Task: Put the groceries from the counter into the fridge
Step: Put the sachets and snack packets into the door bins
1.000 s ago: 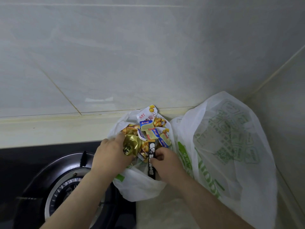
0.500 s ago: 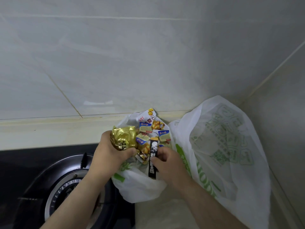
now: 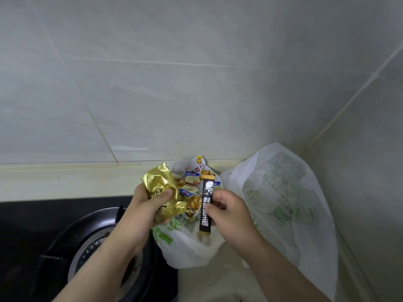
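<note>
My left hand [image 3: 145, 211] grips a crinkled gold foil packet [image 3: 161, 186], held above the open mouth of a small white plastic bag [image 3: 185, 249]. My right hand [image 3: 231, 214] pinches a long black stick packet [image 3: 206, 205] with white print, upright over the same bag. Inside the bag lie several small snack packets [image 3: 192, 182] in white, blue and orange. The bag sits on the pale counter [image 3: 218, 284] by the stove.
A larger white plastic bag [image 3: 283, 203] with green print stands at the right, in the wall corner. A black gas hob [image 3: 54, 247] with a round burner lies at the left, under my left forearm. Tiled wall [image 3: 196, 83] rises behind.
My left hand lifted the gold packet up out of the small bag. My right hand raised the black stick packet a little; the view has tilted slightly.
</note>
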### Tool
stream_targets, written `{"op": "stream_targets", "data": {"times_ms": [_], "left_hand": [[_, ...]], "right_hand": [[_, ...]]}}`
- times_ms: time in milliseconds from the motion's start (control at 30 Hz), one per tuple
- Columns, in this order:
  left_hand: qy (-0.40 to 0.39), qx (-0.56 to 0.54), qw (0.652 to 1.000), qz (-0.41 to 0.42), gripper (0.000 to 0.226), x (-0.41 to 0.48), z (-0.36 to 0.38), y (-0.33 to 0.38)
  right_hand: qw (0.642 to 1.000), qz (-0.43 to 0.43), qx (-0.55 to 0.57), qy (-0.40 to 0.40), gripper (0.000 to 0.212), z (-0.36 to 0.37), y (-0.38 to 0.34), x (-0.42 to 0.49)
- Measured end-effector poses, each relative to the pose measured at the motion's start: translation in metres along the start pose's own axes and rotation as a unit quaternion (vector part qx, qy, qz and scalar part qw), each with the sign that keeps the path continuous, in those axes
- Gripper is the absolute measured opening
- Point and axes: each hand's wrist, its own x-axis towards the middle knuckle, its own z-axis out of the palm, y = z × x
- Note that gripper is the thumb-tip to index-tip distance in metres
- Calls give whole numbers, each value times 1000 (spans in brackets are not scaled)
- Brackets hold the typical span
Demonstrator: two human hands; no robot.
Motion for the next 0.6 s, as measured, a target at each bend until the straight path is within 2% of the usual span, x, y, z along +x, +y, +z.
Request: {"op": "stream_targets", "data": {"times_ms": [167,233,333,433,600], "left_hand": [[-62,-52,996,-25,41,-35,-5,-2],[-80,-40,996,-8,54,-49,-6,-1],[-66,-36,997,15,76,-67,-8,1],[-43,-39,998,37,57,-87,-9,6],[-23,-95,995,27,23,-129,-16,14]], "right_hand": [[1000,-1,-7,1,24,-5,-12,-28],[1000,-3,-4,5,25,-5,-16,-42],[1000,-5,6,10,28,-7,-22,-62],[1000,-7,28,5,23,-10,-32,-82],[998,-33,51,-24,18,-7,-49,-111]]}}
